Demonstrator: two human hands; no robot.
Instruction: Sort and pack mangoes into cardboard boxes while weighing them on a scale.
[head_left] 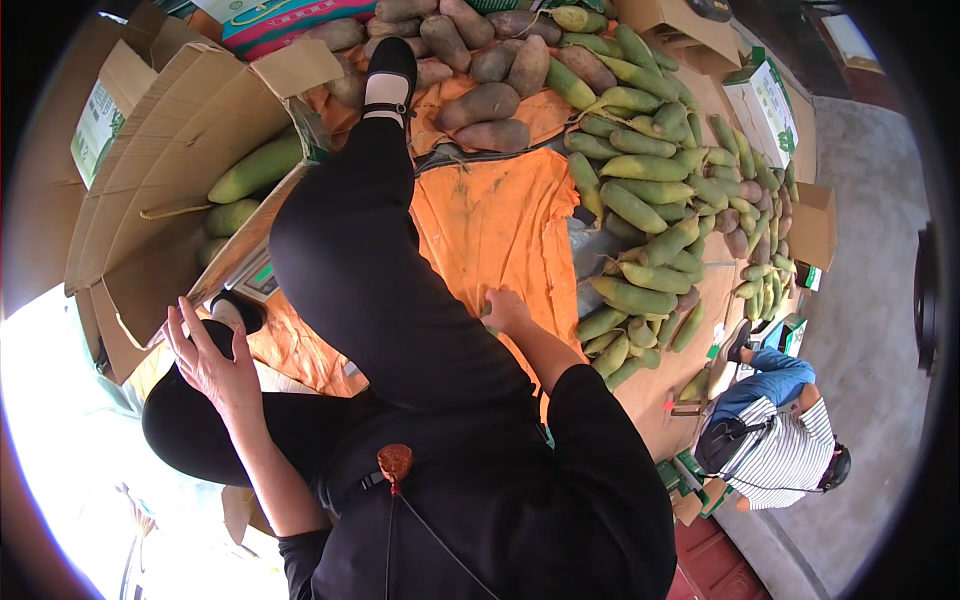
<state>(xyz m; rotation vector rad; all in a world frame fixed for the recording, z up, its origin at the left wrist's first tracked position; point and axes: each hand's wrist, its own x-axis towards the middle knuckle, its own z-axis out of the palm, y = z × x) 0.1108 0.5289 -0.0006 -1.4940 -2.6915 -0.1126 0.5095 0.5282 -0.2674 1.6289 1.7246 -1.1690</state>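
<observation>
Left hand (212,362) spread, fingers splayed on the open brown cardboard box (190,150) flap. Right hand (503,308) pinches the orange cloth sheet (495,225) beside the green-yellow oblong fruits (640,215). Best smooth cloth flat, away from the pile.

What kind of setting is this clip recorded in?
Probably a produce sorting or packing area on a concrete floor: a long heap of green oblong fruits and brown oblong ones on an orange cloth, open cardboard boxes, and a small weighing scale.
</observation>
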